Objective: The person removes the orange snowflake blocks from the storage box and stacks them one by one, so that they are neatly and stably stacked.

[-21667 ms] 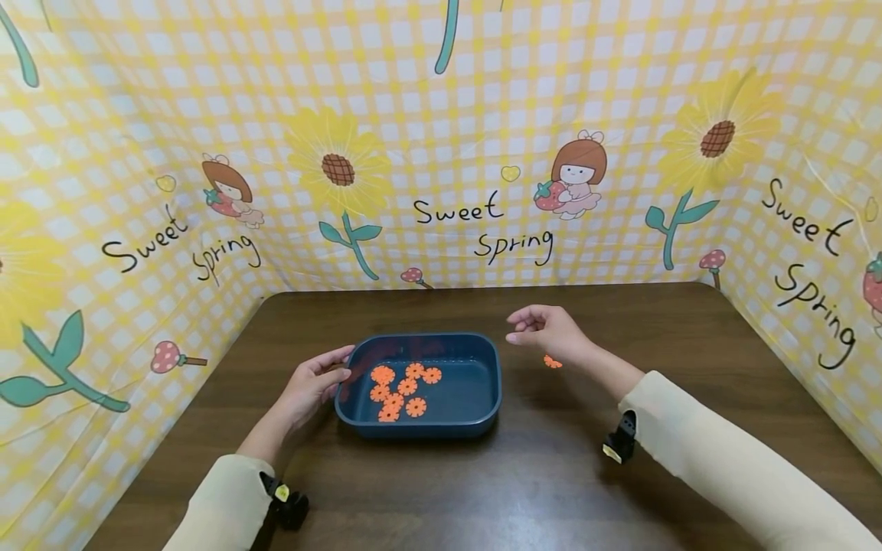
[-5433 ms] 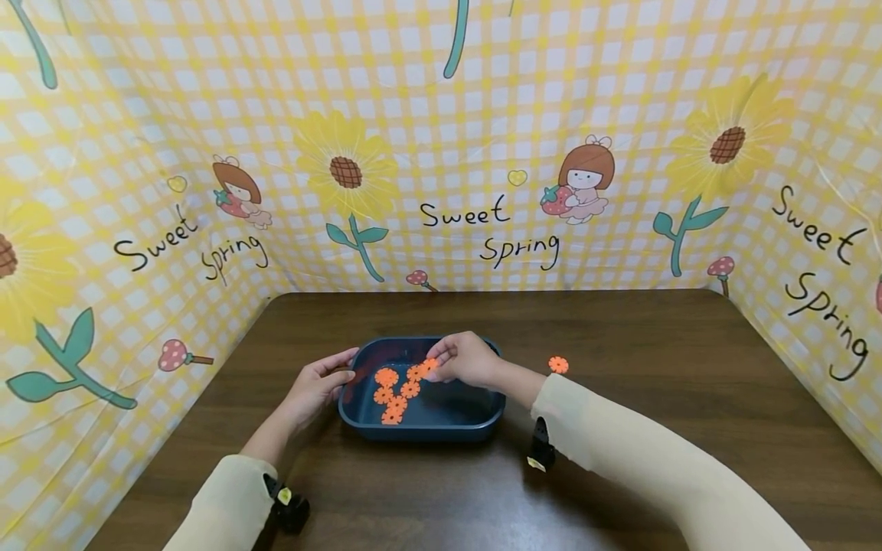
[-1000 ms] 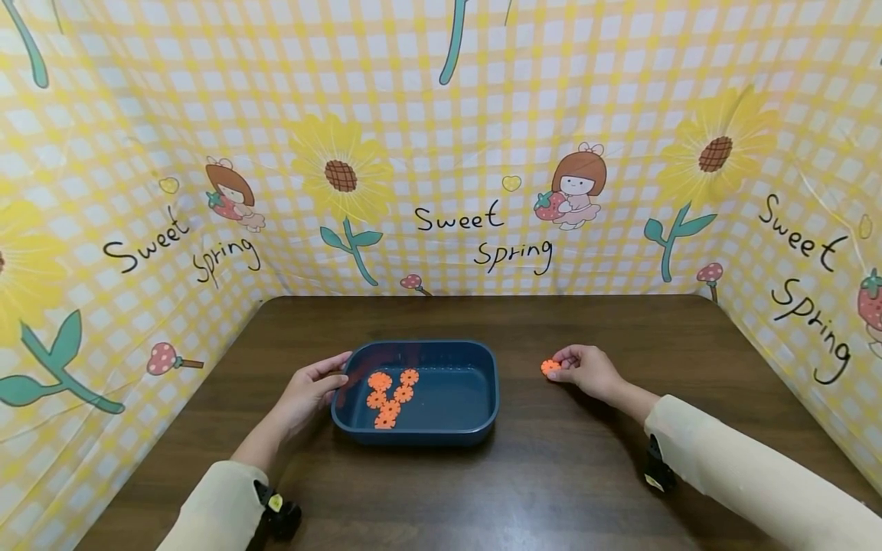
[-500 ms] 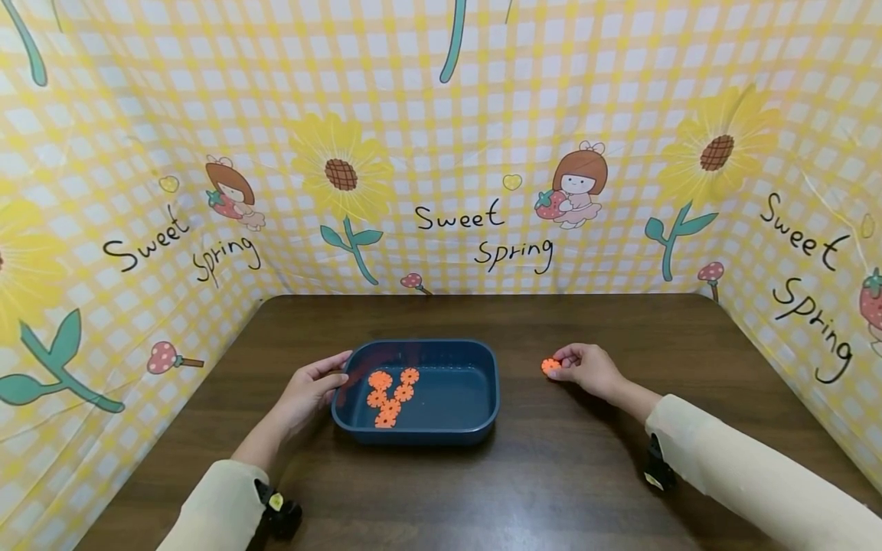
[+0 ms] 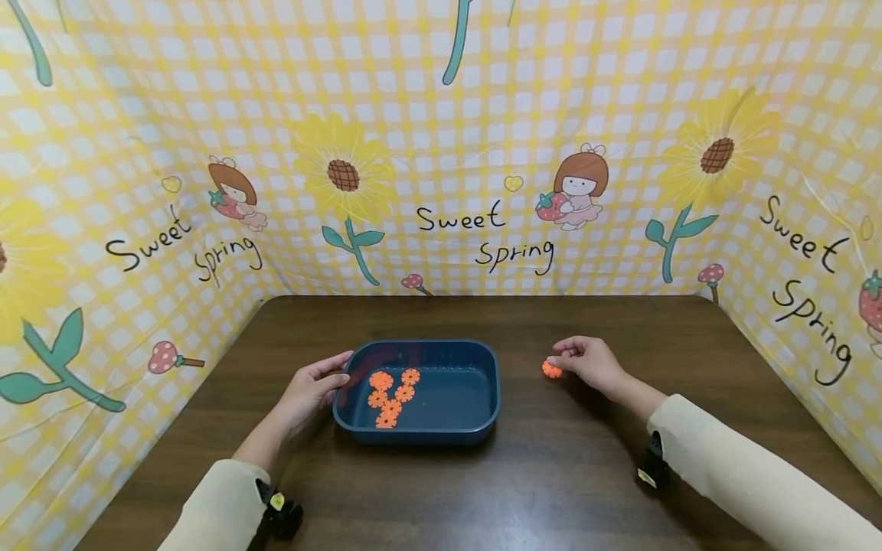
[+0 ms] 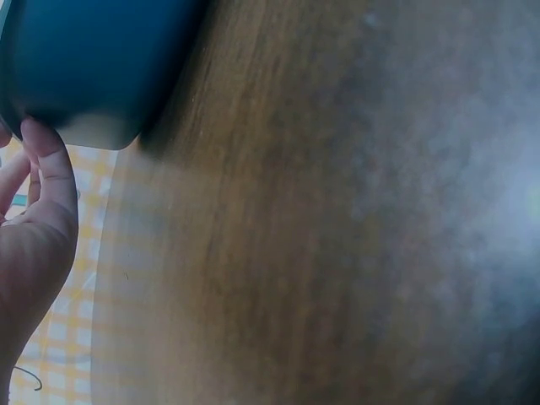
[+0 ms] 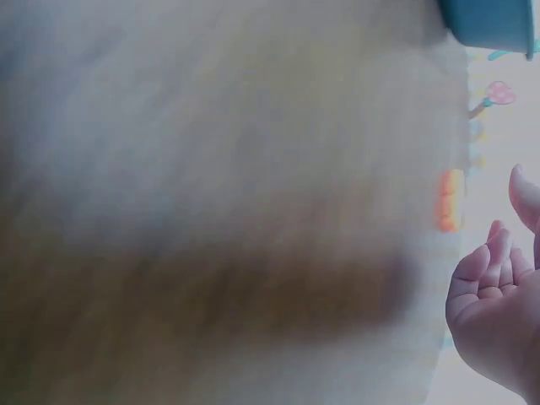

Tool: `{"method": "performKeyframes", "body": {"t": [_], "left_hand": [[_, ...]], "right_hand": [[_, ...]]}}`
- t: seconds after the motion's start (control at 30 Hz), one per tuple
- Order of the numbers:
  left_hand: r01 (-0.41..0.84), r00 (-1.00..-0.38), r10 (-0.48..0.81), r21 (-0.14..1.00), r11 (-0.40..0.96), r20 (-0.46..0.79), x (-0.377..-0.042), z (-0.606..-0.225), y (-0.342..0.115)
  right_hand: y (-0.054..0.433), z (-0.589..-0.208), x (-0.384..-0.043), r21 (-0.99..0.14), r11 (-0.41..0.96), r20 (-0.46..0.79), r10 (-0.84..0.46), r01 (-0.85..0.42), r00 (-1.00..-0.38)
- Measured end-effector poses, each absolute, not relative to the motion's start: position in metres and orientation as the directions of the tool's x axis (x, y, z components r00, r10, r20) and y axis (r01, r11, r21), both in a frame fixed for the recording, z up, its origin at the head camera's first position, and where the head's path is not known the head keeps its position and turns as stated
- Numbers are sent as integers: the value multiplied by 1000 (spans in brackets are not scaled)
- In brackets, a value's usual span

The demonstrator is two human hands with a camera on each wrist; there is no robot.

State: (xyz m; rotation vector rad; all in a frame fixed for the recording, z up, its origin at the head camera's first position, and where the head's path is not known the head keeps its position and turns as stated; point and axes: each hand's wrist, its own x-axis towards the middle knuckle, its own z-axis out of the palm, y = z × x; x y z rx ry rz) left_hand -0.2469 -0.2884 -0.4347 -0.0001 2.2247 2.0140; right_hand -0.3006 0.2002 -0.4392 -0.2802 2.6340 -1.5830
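My left hand [image 5: 303, 392] pinches the tub [image 5: 427, 438] by its edge; my right hand [image 5: 589, 363], fingers spread, is just beside an orange flower [image 5: 551, 372] that a careless brush could knock askew.

Yellow checked cloth [image 5: 441, 138] behind brown table [image 5: 551, 482]

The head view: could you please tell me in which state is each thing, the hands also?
Blue container: upright, uncovered.
Orange pieces inside: gathered toward its left side, some overlapping.
Orange item outside: on the table, apart from the container; one piece or several, unclear.
Left hand: holding the container's left end.
Right hand: thumb and fingers apart, near the orange item.
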Motion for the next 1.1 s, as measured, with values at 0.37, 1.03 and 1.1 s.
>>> {"method": "performKeyframes", "body": {"t": [0.37, 1.03, 1.1], "left_hand": [[-94, -989, 103, 990, 101, -104, -246, -432, -286], [-105, -991, 80, 994, 40, -108, -244, -434, -285], [-104, -991, 78, 993, 46, -108, -244, -433, -285]], "right_hand": [[178, -416, -298, -906, 399, 58, -208, -139, -976], [98, -381, -289, -912, 315, 151, -336, -262, -930], [88, -380, -287, -908, 319, 148, -360, -270, -921]]}}
